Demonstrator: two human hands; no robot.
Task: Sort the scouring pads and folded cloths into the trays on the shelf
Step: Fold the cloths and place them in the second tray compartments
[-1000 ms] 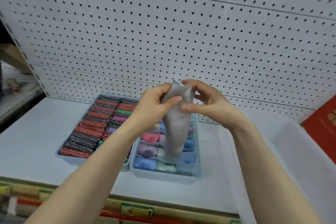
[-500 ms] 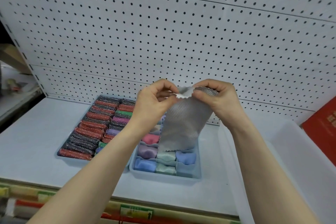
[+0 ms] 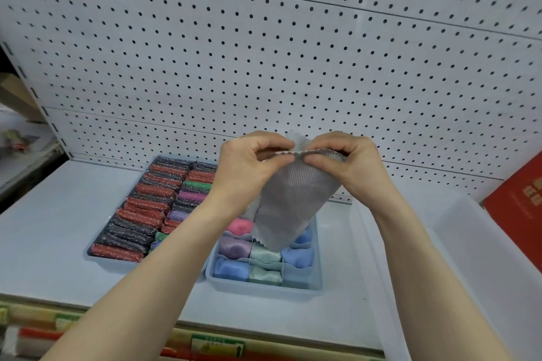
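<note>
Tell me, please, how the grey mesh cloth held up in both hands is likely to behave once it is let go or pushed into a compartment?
Probably floppy: the grey mesh cloth hangs limp below the left hand and right hand, which pinch its top edge. Likely light, since fingertip pinches alone hold it up. It may spring open unless tucked, judging by its loose folds.

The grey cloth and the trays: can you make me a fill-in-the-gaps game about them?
1. The grey cloth is pinched at its top edge by ____ hands.
2. The tray of scouring pads sits to the ____ of the tray of folded cloths.
3. The wall behind the shelf is a white board full of small ____.
4. The front right compartment of the cloth tray is ____.

Missing words: both; left; holes; empty
</note>
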